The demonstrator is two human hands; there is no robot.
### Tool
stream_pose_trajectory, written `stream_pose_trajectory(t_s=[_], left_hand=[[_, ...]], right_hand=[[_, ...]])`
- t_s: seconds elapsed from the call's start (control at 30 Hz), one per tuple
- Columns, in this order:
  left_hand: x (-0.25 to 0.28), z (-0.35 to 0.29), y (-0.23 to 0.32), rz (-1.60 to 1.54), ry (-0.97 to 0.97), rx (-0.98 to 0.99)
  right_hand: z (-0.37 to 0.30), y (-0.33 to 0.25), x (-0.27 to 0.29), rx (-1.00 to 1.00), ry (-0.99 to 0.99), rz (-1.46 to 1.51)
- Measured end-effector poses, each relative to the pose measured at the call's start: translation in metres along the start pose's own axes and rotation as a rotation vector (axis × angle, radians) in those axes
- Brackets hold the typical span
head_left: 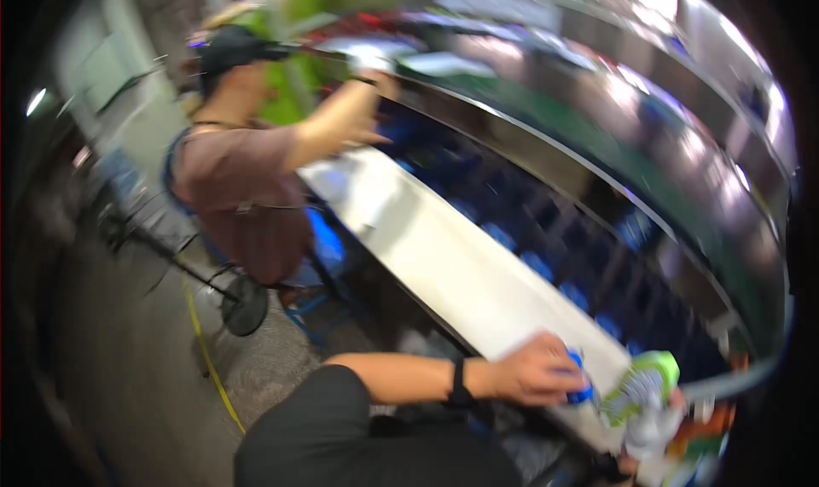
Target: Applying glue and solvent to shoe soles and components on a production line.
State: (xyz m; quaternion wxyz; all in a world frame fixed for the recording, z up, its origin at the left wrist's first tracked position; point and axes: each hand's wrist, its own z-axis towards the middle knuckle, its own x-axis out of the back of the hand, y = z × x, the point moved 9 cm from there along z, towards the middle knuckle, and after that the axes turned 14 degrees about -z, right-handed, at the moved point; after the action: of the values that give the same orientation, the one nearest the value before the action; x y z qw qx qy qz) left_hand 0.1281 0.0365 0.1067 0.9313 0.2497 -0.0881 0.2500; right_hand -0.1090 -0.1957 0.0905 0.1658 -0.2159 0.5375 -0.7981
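My left hand, with a black band at the wrist, is closed round a small blue rounded object; blur hides its exact kind. To the right of it, my right hand shows only in part behind a neon-green and grey sneaker, which it grips. A whitish, crumpled-looking bundle sits against the sneaker's lower end; I cannot tell whether it is a glove or paper. Both hands are over the near end of a long pale bench.
Beyond the bench runs a dark rack with several blue items, then a green conveyor belt. A co-worker in a cap sits at the far left, arm reaching over the bench. A round black base with a pole stands on the floor.
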Motion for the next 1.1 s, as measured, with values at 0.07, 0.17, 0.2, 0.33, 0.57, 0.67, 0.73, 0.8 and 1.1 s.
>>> stream_pose_trajectory(t_s=[0.07,0.17,0.2,0.33,0.57,0.67,0.73,0.8,1.1], left_hand=[[0.002,0.011,0.003,0.103,-0.095,0.090],[0.005,0.005,-0.017,-0.044,-0.023,0.585],[0.005,-0.003,-0.021,-0.158,0.066,0.570],[0.002,0.018,-0.015,-0.190,-0.054,0.469],[-0.021,0.008,-0.018,-0.175,-0.066,0.488],[-0.021,0.009,-0.012,-0.141,-0.071,0.428],[-0.019,0.010,-0.014,-0.137,-0.099,0.494],[-0.018,0.011,-0.014,-0.132,-0.101,0.491],[0.001,0.001,-0.023,-0.162,0.006,0.498]], right_hand=[[-0.046,-0.017,-0.005,0.236,0.178,-0.450],[-0.060,-0.009,-0.060,-0.022,-0.012,0.099],[-0.055,-0.019,-0.078,0.068,-0.090,0.099],[-0.065,-0.009,-0.119,0.100,-0.214,0.235],[-0.074,-0.008,-0.111,0.330,-0.079,-0.176],[-0.075,-0.012,-0.109,0.365,-0.076,-0.215],[-0.077,-0.008,-0.112,0.338,-0.127,-0.198],[-0.074,-0.009,-0.114,0.345,-0.109,-0.193],[-0.060,-0.009,-0.130,0.255,-0.082,-0.193]])
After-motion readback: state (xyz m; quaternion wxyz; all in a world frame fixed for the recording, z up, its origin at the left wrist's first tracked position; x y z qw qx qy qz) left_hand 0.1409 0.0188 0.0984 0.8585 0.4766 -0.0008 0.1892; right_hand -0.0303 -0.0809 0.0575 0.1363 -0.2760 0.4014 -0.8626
